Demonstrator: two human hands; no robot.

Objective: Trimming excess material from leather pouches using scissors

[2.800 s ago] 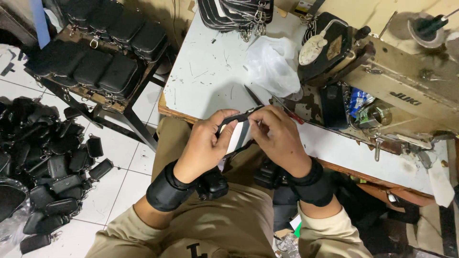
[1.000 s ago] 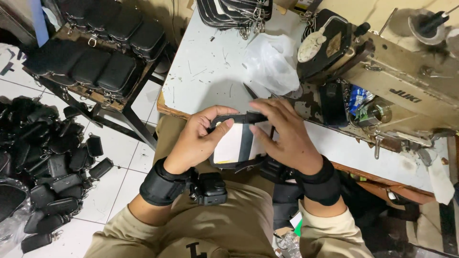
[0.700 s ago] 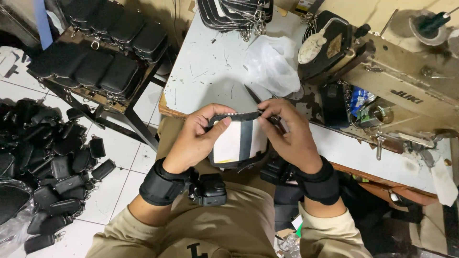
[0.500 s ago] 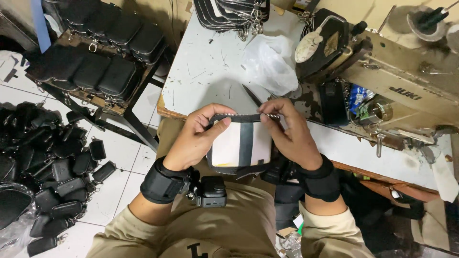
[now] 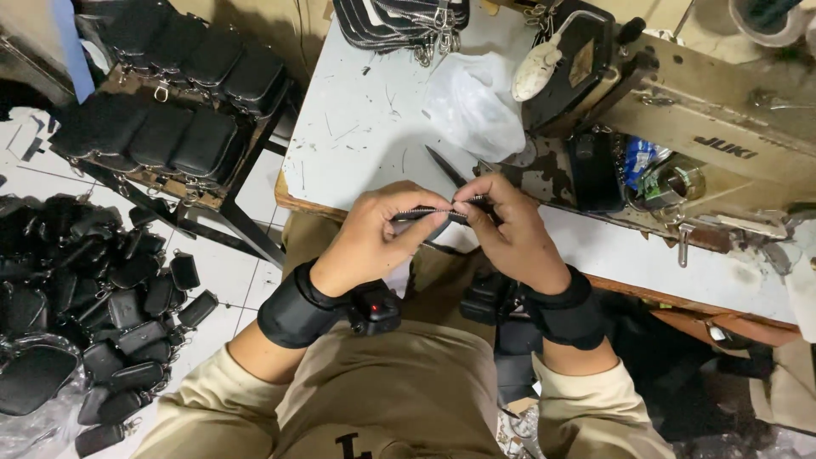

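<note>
Far left, black pouches [image 5: 93, 314] heaped on floor, more on rack [image 5: 183, 110]. Since a moment ago the piece is turned edge-on: white panel no longer shows, only the dark zipper strip [image 5: 425, 214], a thin toothed line just above table edge [image 5: 357, 119], so work looks shifted to the zip. Left hand [image 5: 374, 242] and right hand [image 5: 510, 234] both pinch it tight, fingertips nearly touching; sewing machine [image 5: 680, 127] right.

Left hand [image 5: 374, 238] and right hand [image 5: 510, 234] pinch a black zippered strip [image 5: 429, 214] at the white worktable [image 5: 357, 127] edge.
</note>
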